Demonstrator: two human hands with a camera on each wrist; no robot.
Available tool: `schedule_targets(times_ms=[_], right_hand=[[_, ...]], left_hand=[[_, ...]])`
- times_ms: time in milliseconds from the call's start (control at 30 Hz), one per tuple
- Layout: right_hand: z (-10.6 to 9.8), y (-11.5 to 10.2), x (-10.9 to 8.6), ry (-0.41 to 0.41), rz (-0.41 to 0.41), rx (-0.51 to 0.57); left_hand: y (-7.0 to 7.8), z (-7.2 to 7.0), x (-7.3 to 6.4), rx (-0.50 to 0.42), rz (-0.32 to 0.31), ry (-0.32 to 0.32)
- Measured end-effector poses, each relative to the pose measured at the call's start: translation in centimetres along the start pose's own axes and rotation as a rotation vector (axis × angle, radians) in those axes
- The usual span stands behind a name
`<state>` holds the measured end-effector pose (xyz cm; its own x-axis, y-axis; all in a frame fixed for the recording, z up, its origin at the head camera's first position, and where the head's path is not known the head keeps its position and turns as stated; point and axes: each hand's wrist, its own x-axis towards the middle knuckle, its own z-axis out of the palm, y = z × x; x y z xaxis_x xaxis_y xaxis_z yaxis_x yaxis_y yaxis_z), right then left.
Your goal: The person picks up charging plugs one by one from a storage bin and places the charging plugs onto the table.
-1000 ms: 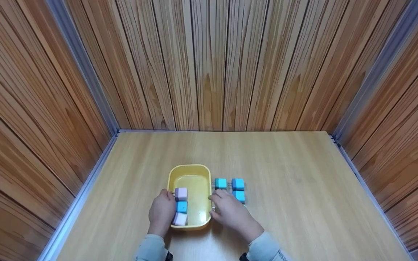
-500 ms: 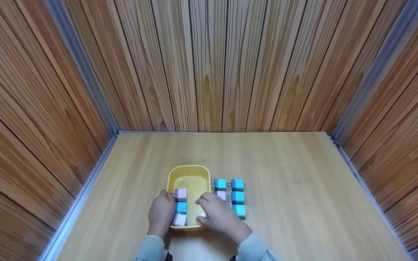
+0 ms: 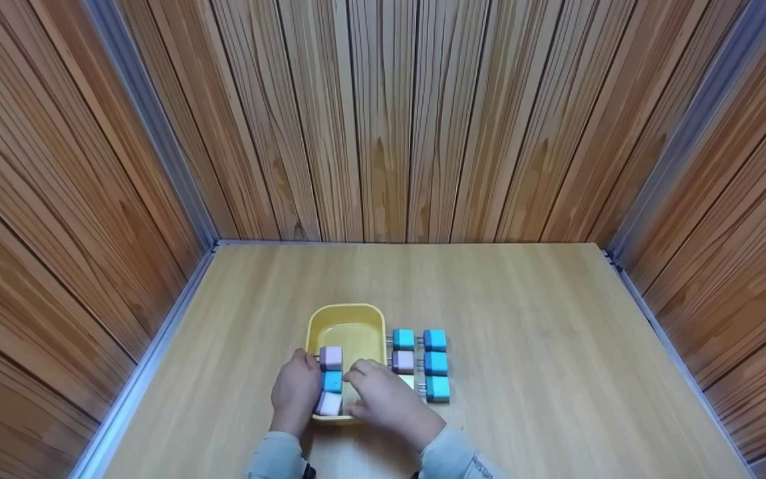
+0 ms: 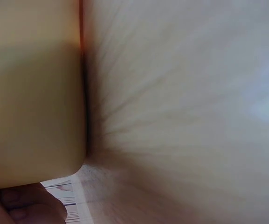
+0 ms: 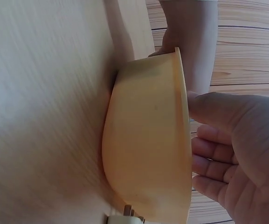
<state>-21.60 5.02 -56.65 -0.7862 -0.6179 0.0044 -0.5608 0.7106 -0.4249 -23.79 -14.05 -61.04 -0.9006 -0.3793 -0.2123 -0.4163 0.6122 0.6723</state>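
Note:
In the head view a yellow plastic tub [image 3: 348,313] stands on the table. Along its left side are a lilac charger plug [image 3: 331,358], a blue charger plug [image 3: 332,381] and a pale pink charger plug [image 3: 329,403]. My left hand [image 3: 296,391] grips the tub's left rim beside them; in the left wrist view its curled fingers [image 4: 31,205] show at the tub's edge. My right hand [image 3: 386,399] reaches over the right rim, fingertips close to the blue plug. In the right wrist view its fingers are loosely bent above the rim, with nothing seen between them.
Right of the tub, charger plugs lie in two columns, prongs to the left. The near column has teal [image 3: 403,339], lilac [image 3: 403,362] and cream [image 3: 407,381] plugs; the outer has blue [image 3: 435,340], blue [image 3: 435,362] and teal [image 3: 437,388]. Wood-patterned walls [image 3: 383,133] enclose the table.
My right hand has moved left from the near column of plugs into the space over the tub, uncovering the lilac and cream plugs. My left hand stays at the rim.

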Motion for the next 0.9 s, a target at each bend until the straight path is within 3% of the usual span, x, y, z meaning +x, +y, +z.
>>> schedule_targets(times_ms=[300,500,733,900], right_hand=[[0.0,-1.3,1.0,-0.045,0.015,-0.001],[0.4,-1.8,1.7,-0.052,-0.003,0.003],[0.7,-1.9,2.3,-0.095,0.039,0.022],[0.7,-2.2,2.5,-0.097,0.041,0.017]], left_hand=[[-0.2,0.1,0.0,0.005,0.008,0.008],[-0.4,0.2,0.1,0.019,0.068,0.061],[-0.4,0.2,0.1,-0.013,0.026,0.024],[-0.4,0.1,0.2,-0.015,0.037,0.020]])
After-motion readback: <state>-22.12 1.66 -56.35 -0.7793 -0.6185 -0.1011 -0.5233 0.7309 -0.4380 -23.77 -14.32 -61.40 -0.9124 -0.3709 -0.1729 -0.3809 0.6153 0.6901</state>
